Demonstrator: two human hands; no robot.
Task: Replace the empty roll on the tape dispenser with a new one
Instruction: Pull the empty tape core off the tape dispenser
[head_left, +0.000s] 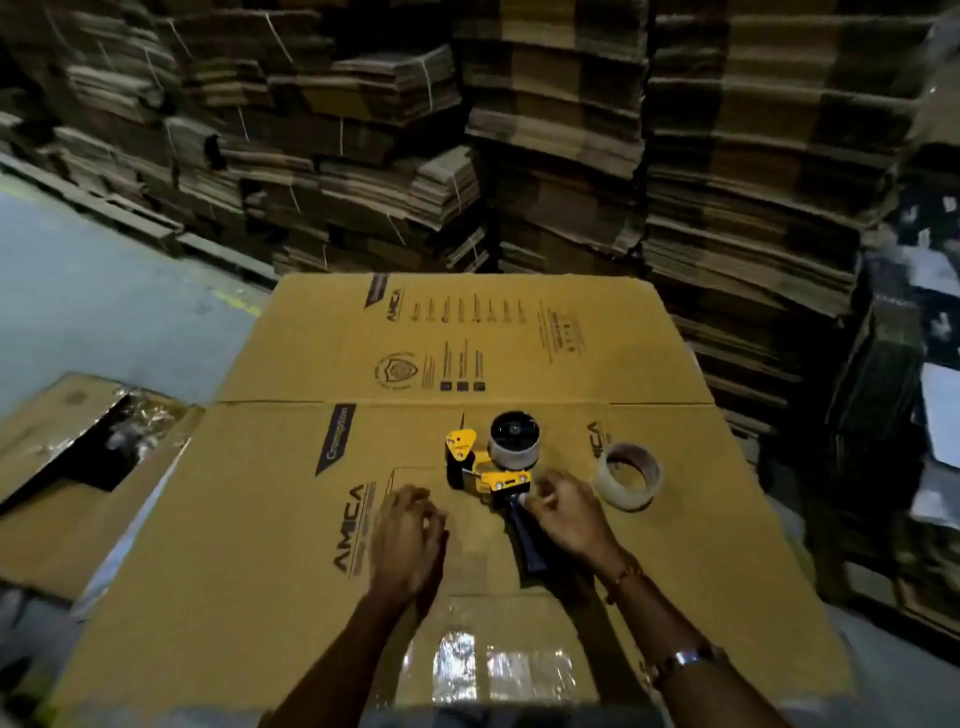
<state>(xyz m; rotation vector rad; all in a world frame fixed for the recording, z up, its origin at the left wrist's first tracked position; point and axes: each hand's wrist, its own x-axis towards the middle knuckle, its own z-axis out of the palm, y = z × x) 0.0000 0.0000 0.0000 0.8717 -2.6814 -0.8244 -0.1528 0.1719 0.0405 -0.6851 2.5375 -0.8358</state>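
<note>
A yellow and black tape dispenser (485, 470) lies on a flattened cardboard box (291, 519). A roll of clear tape (514, 441) sits on its black hub. To its right, a second roll (628, 475) with a brown core lies flat on the cardboard. My right hand (566, 512) is over the top of the dispenser's dark handle (527, 545), fingertips gripping it just below the yellow plate. My left hand (410, 540) hovers to the left of the dispenser, fingers loosely bent, holding nothing.
Tall stacks of flattened cartons (571, 130) wall in the back and right. An open box with crumpled clear film (130, 431) sits at the left. Shiny tape strips (498, 670) cover the near edge of the cardboard. Grey floor (104, 291) shows at the far left.
</note>
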